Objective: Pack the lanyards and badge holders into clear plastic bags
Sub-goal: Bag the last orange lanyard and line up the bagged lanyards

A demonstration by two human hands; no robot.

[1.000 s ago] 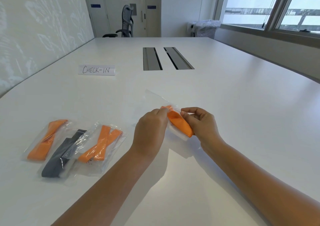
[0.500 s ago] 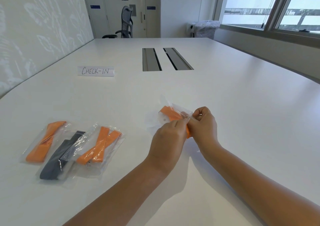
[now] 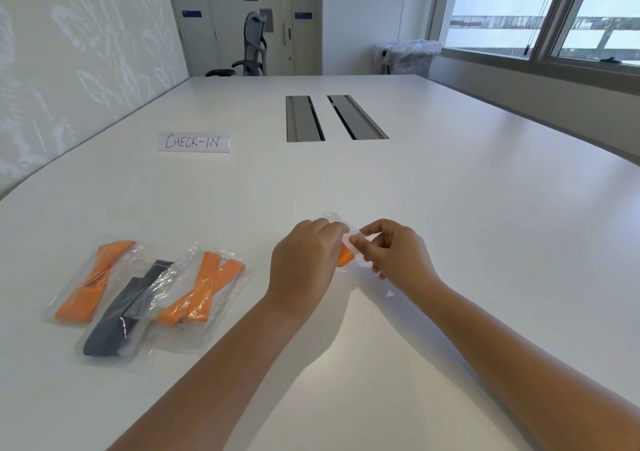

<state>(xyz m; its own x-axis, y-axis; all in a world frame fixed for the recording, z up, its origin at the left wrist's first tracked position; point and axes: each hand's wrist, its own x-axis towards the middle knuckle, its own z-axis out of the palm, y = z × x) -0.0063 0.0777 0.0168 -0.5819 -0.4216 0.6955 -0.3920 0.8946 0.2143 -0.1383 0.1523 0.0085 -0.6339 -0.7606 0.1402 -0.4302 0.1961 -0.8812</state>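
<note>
A small clear plastic bag [image 3: 360,258] with an orange lanyard [image 3: 345,256] inside sits between my hands on the white table [image 3: 450,208]. My left hand [image 3: 304,260] covers the bag's left part, fingers curled onto it. My right hand [image 3: 394,253] pinches the bag's right edge between thumb and fingers. Most of the lanyard is hidden behind my left hand. Three packed bags lie at the left: one with an orange lanyard [image 3: 93,281], one with a dark grey lanyard [image 3: 121,312], one with an orange lanyard [image 3: 204,288].
A "CHECK-IN" paper sign [image 3: 193,141] stands at the back left. Two grey cable slots [image 3: 332,117] sit in the table's middle. An office chair [image 3: 251,48] and a lined bin [image 3: 410,57] stand beyond the far edge.
My left hand has slid left along the bag, from beside my right hand to over the bag's left part. Less of the orange lanyard shows now. The right hand stays put.
</note>
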